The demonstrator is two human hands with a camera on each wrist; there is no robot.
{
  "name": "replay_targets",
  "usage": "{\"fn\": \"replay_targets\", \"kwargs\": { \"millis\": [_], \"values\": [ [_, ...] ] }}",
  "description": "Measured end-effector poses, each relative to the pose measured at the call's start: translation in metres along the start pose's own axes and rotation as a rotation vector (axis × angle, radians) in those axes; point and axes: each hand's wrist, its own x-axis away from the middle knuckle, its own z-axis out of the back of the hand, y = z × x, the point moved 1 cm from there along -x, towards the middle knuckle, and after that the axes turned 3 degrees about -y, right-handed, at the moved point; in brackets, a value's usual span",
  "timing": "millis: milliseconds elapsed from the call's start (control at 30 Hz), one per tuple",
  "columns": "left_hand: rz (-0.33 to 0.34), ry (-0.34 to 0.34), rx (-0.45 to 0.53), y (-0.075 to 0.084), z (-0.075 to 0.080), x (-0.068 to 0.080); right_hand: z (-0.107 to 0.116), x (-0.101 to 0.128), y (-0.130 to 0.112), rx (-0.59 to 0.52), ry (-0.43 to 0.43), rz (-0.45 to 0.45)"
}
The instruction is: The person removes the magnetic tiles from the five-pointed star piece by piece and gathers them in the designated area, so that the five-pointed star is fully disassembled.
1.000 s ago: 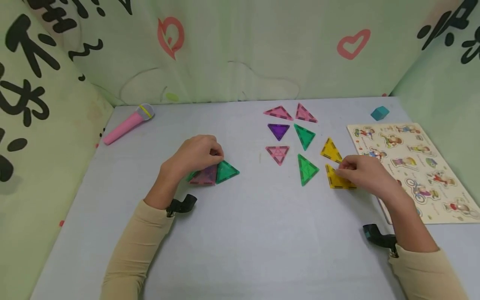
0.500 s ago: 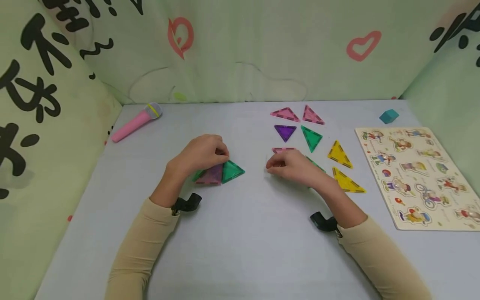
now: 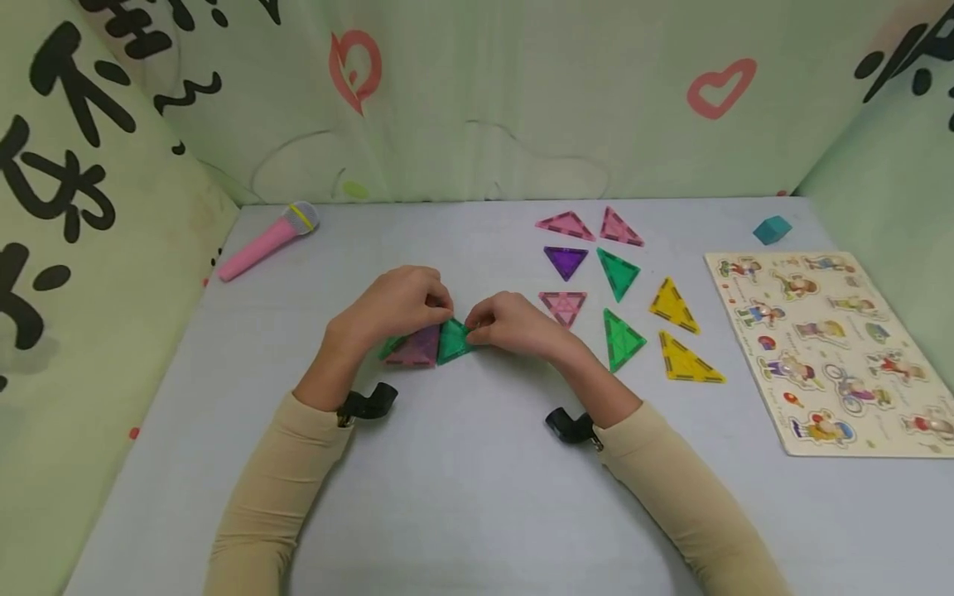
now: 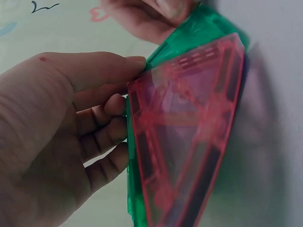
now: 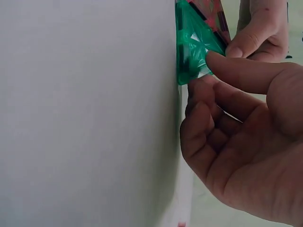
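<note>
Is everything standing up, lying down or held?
Front pink tile, standing slanted
Green tile beside it, standing slanted
Left grip, pinching where they meet
Right grip, pinching that green tile's edge
Other green tile, partly hidden
Loose tiles, flat
Pink microphone, lying down
Puzzle board, flat
Teal cube, not held

Microphone (image 3: 268,242) left, board (image 3: 879,430) right, cube (image 3: 772,230) behind it — tiles (image 3: 624,339) between

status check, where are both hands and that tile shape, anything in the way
Left hand holding tile cluster near its top. Right hand pinching its right green tile. Loose tiles off to the right, none between the hands.
</note>
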Motion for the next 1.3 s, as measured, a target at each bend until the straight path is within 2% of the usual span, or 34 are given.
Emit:
{"fn": "replay_targets", "kwargs": {
  "millis": [267, 367, 500, 700, 867, 1100, 1300],
  "values": [
    [-0.005, 0.001, -0.008, -0.001, 0.000, 0.000, -0.003, -0.008, -0.003, -0.038, -0.033, -0.017],
    [0.025, -0.007, -0.021, -0.001, -0.002, 0.000, -0.003, -0.006, -0.001, -0.054, -0.040, -0.020],
    [0.080, 0.002, -0.039, -0.002, -0.001, 0.001, -0.002, -0.002, 0.001, -0.023, -0.039, -0.012],
    [0.073, 0.009, -0.045, -0.005, 0.000, 0.000, 0.008, 0.015, 0.004, 0.018, -0.044, -0.036],
    [0.065, 0.005, -0.064, -0.001, 0.001, 0.000, 0.023, 0.035, 0.012, 0.064, -0.049, -0.060],
    [0.064, 0.005, -0.074, 0.001, 0.003, 0.000, 0.041, 0.063, 0.028, 0.162, -0.058, -0.136],
    [0.057, 0.011, -0.075, -0.001, 0.000, 0.001, 0.051, 0.079, 0.038, 0.202, -0.090, -0.192]
  ]
}}
